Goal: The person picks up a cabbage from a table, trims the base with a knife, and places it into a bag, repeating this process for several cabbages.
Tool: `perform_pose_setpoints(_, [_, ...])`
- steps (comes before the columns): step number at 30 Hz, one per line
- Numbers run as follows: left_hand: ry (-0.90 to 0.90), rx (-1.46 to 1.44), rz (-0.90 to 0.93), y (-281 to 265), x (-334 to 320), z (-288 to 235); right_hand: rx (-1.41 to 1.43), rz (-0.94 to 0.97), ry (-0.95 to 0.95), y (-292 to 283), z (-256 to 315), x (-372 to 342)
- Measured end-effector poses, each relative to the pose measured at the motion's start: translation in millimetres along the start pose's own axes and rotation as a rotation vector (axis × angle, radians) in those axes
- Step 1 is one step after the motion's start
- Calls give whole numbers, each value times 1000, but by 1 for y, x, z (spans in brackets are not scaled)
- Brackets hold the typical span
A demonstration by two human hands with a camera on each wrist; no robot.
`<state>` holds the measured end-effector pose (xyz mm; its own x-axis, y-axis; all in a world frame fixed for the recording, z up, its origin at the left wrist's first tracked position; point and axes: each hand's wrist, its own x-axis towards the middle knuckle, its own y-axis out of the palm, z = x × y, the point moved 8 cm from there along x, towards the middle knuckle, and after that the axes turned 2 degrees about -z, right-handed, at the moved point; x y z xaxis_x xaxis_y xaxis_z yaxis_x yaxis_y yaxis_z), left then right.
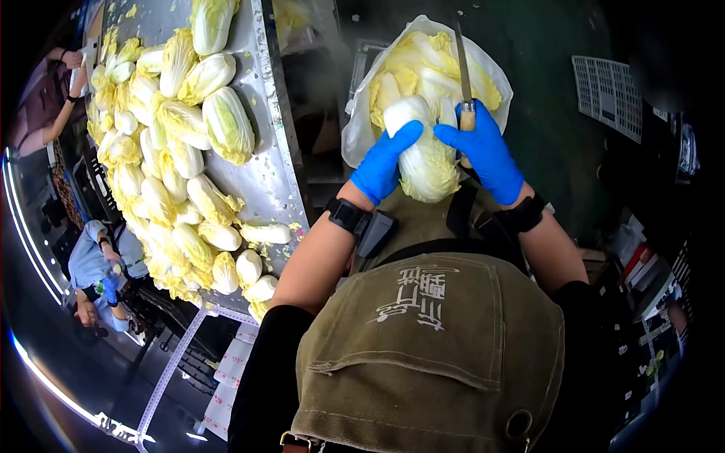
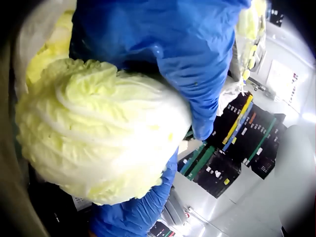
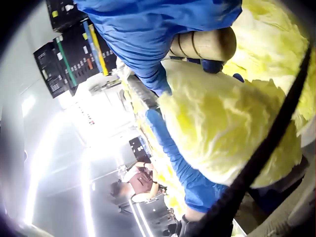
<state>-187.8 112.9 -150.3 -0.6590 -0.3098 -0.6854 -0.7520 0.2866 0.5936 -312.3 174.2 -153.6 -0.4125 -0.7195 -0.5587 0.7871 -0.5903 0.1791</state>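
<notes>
Both hands wear blue gloves and hold one cabbage (image 1: 428, 162) between them, over the near edge of a white bag (image 1: 355, 136) of yellow leaves. The left hand (image 1: 388, 161) grips its left side, thumb on top. The right hand (image 1: 487, 155) has its thumb against the cabbage's right side and its fingers round the wooden handle of a knife (image 1: 464, 68), blade pointing away from the body. In the right wrist view the handle (image 3: 210, 44) shows under the right hand (image 3: 163, 29), beside the cabbage (image 3: 222, 118). The left wrist view shows the cabbage (image 2: 103, 133) close up.
A metal table (image 1: 264, 181) on the left bears many cabbages (image 1: 181, 166), one green-tinged (image 1: 228, 126) near its edge. A grey plastic crate (image 1: 608, 94) lies at the right. Other people are at the table's far side; one wears a light blue shirt (image 1: 91, 260).
</notes>
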Motion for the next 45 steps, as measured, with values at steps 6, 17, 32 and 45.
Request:
perform_pose_setpoints(6, [-105, -280, -50, -48, 24, 30, -54, -183, 64, -35, -3, -4])
perform_pose_setpoints(17, [-36, -260, 45, -25, 9, 10, 0, 125, -34, 16, 13, 6])
perform_pose_setpoints(32, [167, -93, -123, -42, 32, 2, 173, -195, 22, -47, -10, 19])
perform_pose_setpoints(45, [264, 223, -67, -41, 29, -6, -275, -155, -334, -27, 10, 20])
